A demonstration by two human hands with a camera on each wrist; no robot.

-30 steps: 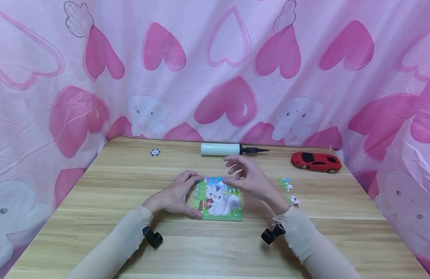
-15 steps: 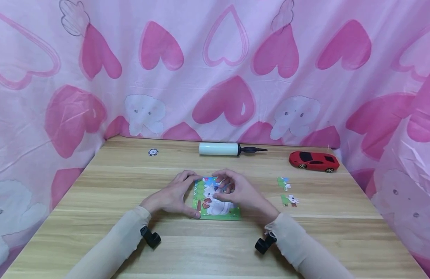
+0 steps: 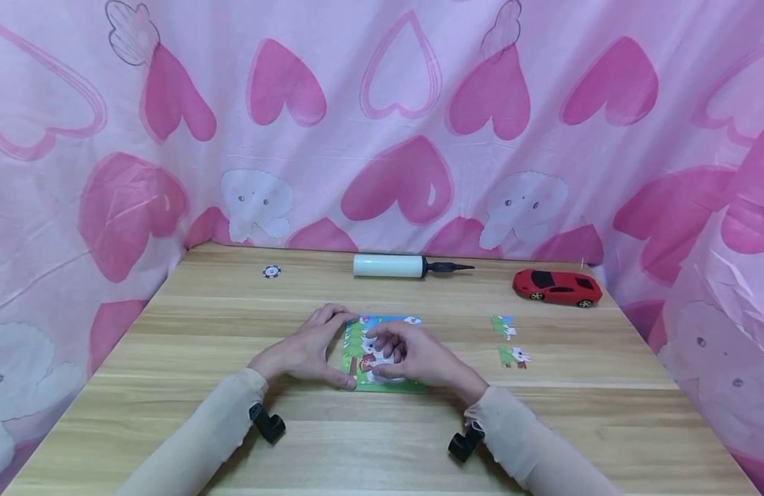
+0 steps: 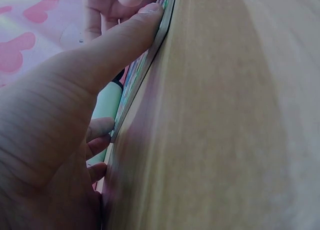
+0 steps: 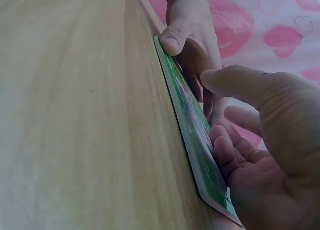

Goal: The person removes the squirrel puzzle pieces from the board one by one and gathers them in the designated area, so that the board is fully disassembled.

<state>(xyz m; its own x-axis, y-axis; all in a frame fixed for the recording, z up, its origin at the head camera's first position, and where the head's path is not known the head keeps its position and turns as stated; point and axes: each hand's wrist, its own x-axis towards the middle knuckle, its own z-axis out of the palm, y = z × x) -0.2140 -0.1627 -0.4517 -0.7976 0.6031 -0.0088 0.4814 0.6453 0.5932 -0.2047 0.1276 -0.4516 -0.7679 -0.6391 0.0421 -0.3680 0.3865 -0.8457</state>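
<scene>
a wide-spread left hand (image 3: 306, 350) braces the puzzle (image 3: 367, 362), seemingly to steady it, while a loosely curled right hand (image 3: 419, 355) holds nothing visible.

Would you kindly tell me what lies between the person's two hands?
The puzzle lies between the left hand and the right hand, as the head view shows; the right hand hides part of it there.

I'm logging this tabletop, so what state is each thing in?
puzzle board: flat, partly covered
left hand: gripping the board's left side
right hand: fingers bent over the board
far puzzle piece: loose, face up
near puzzle piece: loose, face up
pump: lying on its side
toy car: on its wheels
chip: lying flat
</scene>
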